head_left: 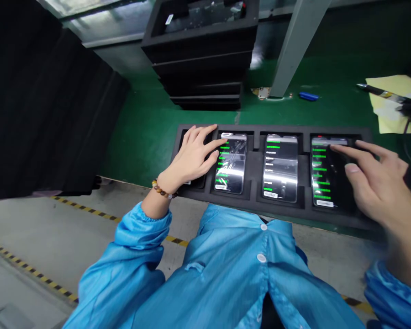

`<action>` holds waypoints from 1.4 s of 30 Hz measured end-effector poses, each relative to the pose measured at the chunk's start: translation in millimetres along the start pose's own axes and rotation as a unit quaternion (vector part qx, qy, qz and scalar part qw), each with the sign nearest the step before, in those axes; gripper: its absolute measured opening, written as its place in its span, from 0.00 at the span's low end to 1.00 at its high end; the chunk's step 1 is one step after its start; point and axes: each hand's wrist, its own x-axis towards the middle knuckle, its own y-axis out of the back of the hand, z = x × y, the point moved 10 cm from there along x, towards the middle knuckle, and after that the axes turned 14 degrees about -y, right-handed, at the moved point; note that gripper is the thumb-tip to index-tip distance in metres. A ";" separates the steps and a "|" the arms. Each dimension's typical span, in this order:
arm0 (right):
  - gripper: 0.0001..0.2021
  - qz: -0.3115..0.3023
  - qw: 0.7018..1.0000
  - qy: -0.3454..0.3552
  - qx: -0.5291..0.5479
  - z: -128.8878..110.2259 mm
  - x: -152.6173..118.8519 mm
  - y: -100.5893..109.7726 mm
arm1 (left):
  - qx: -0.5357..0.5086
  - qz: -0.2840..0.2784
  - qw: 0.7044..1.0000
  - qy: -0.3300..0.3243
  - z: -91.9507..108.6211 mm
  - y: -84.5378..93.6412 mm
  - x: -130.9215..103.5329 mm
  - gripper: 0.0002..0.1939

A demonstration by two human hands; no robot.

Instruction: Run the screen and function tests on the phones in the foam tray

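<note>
In a black foam tray [254, 169] lie several smartphones, face up, each in its own slot. My left hand [194, 157], fingers spread, lies over the leftmost slot and hides most of the phone there; one fingertip is at the upper left of the second phone [231, 164]. The third phone [280, 169] shows lines of green and white text, with no hand on it. At the right end, my right hand [380, 178] is open, its index fingertip at the top of the fourth phone's screen [324, 173], which lists green text. Neither hand holds anything.
Behind the tray stands a stack of black foam trays [202, 50] on the green tabletop [150, 119]. A grey metal post [296, 45] and a blue cap [308, 96] are at the back. A pen [383, 92] lies on yellow paper [385, 119] at right. More dark stacked material [48, 100] fills the left.
</note>
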 end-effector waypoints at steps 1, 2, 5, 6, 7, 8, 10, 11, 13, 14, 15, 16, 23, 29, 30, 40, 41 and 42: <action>0.28 0.006 1.000 0.000 0.003 -1.7 0.4 2.8 | -0.001 0.007 1.000 -0.003 0.7 1.6 0.0 0.25; 0.28 0.016 1.000 0.001 0.006 -4.7 -0.7 6.6 | -0.005 0.014 1.000 -0.009 2.1 3.4 -0.5 0.25; 0.25 0.033 0.999 0.034 0.025 -27.4 -11.1 14.1 | -0.028 0.023 0.999 -0.038 9.2 6.7 -3.4 0.22; 0.24 0.026 0.997 0.061 0.032 -39.9 -15.9 12.3 | -0.035 0.020 0.998 -0.046 11.2 6.3 -4.0 0.21; 0.24 0.009 0.995 0.093 0.037 -53.6 -21.0 7.8 | -0.039 0.016 0.998 -0.050 12.5 5.7 -4.0 0.21; 0.24 -0.013 0.991 0.126 0.040 -67.2 -26.0 1.3 | -0.039 0.012 0.998 -0.049 12.6 4.7 -3.3 0.21; 0.23 -0.050 0.982 0.180 0.039 -88.2 -35.1 -11.7 | -0.029 0.006 0.999 -0.034 9.6 2.7 0.0 0.22; 0.23 -0.060 0.978 0.195 0.038 -94.1 -38.5 -16.4 | -0.021 0.003 1.000 -0.022 6.9 2.1 2.3 0.23; 0.23 -0.065 0.975 0.206 0.041 -98.3 -44.4 -20.3 | -0.009 -0.001 1.000 0.000 1.1 2.0 6.9 0.24; 0.22 -0.063 0.975 0.209 0.044 -97.7 -47.8 -19.9 | -0.008 -0.002 1.000 0.007 -1.6 2.8 8.8 0.25; 0.22 -0.063 0.975 0.210 0.046 -96.2 -51.8 -19.2 | -0.013 0.001 1.000 0.009 -3.6 4.5 10.3 0.25; 0.23 -0.065 0.974 0.212 0.048 -94.2 -56.2 -18.5 | -0.023 0.003 1.000 0.005 -4.4 6.4 11.2 0.25; 0.29 -0.083 0.972 0.211 0.057 -87.2 -74.7 -21.7 | -0.102 -0.041 0.991 -0.074 4.9 2.0 8.4 0.22; 0.26 -0.073 0.973 0.209 0.069 -88.2 -73.4 -12.5 | -0.049 -0.018 0.998 -0.047 0.2 2.8 11.8 0.24; 0.25 -0.059 0.977 0.191 0.076 -81.2 -70.9 -5.7 | -0.047 -0.013 0.998 -0.046 -0.1 3.3 12.6 0.24; 0.20 0.026 0.998 -0.002 0.055 5.3 -17.4 20.4 | -0.103 -0.001 0.992 -0.078 7.8 5.3 10.0 0.24; 0.21 0.027 0.998 -0.009 0.052 5.3 -8.7 18.5 | -0.104 0.004 0.991 -0.084 9.6 6.7 8.4 0.23; 0.22 0.026 0.998 -0.014 0.049 4.2 -0.5 16.5 | -0.104 0.007 0.991 -0.085 10.4 7.8 6.5 0.23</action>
